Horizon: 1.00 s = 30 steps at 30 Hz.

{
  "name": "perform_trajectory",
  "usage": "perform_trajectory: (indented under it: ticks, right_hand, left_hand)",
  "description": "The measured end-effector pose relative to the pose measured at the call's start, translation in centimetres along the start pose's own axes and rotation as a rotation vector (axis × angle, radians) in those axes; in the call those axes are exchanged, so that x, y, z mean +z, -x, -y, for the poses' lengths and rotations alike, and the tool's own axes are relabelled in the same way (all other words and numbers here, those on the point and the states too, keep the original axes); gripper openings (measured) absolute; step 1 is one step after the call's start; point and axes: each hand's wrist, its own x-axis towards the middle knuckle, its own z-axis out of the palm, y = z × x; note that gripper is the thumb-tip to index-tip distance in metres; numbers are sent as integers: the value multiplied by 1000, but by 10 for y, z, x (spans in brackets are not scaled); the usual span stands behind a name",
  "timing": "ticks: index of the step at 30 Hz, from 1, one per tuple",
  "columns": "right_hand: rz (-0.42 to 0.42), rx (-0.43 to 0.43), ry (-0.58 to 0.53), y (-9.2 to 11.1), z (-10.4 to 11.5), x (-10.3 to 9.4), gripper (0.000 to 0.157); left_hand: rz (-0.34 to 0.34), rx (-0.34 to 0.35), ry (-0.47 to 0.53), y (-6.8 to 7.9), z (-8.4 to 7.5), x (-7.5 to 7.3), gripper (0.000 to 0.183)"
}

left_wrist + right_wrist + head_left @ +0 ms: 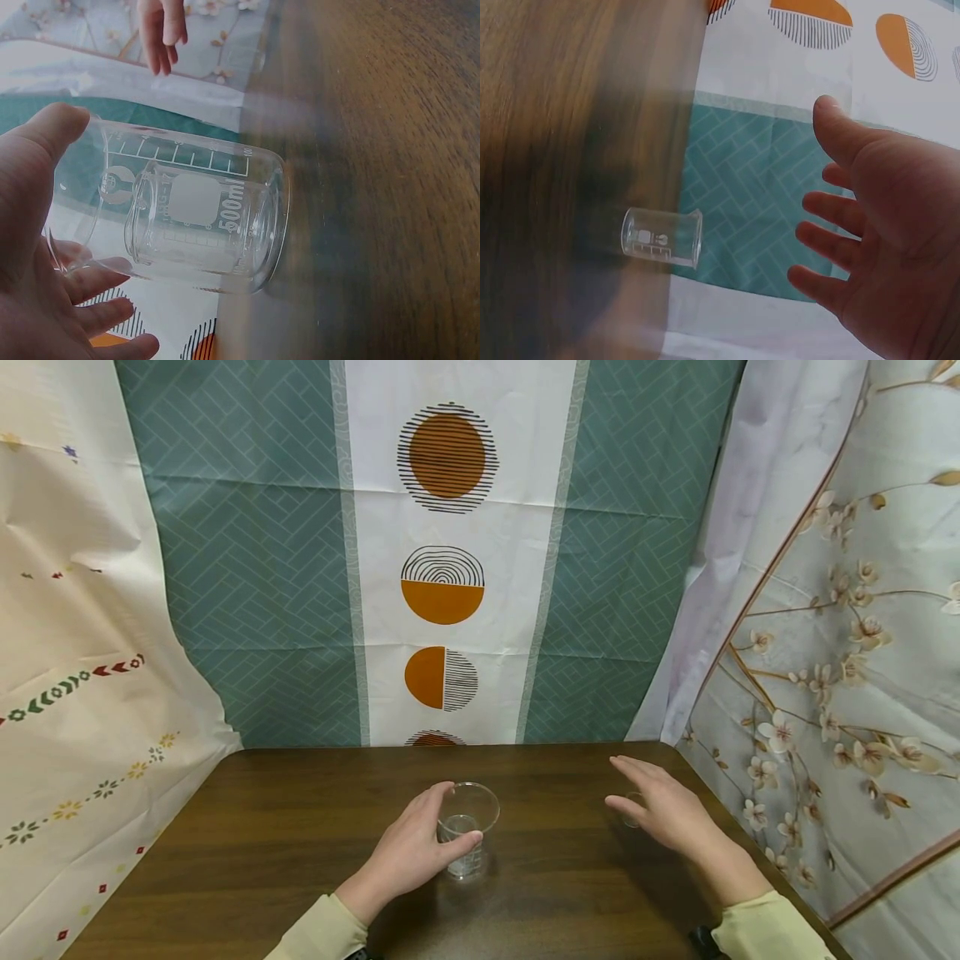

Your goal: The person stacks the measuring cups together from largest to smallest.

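A clear glass beaker marked 500ml (474, 818) stands near the middle of the wooden table. A smaller glass beaker (191, 240) sits inside it. My left hand (416, 843) holds the large beaker at its rim, thumb on the near side and fingers on the far side; its lower fingers are spread loosely. To the right, another small glass beaker (661, 238) stands upright on the table, mostly hidden behind my right hand in the head view. My right hand (663, 806) hovers apart from it, thumb raised and fingers relaxed, holding nothing.
The brown wooden table (300, 835) reaches back to a green and white patterned cloth (450, 635). A cream cloth (82, 693) hangs along the left side, and a floral cloth (825, 710) runs along the right edge.
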Motion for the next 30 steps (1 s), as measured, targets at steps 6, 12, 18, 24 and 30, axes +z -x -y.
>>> perform_trajectory:
  ticks: [6,12,18,24,30]
  right_hand:
    - [-14,-4,3,0,-4,-2,68]
    - [-10,-3,2,0,-10,-1,68]
    - [1,13,-1,1,-16,-2,69]
    - [5,10,-8,3,-20,-2,69]
    - [32,31,-18,4,-27,-2,70]
  left_hand:
    - [-2,4,2,0,1,0,94]
    - [-3,8,4,1,1,0,94]
    - [0,7,3,1,1,-1,93]
    - [5,5,4,1,-1,-2,93]
    - [8,8,-4,1,0,-1,94]
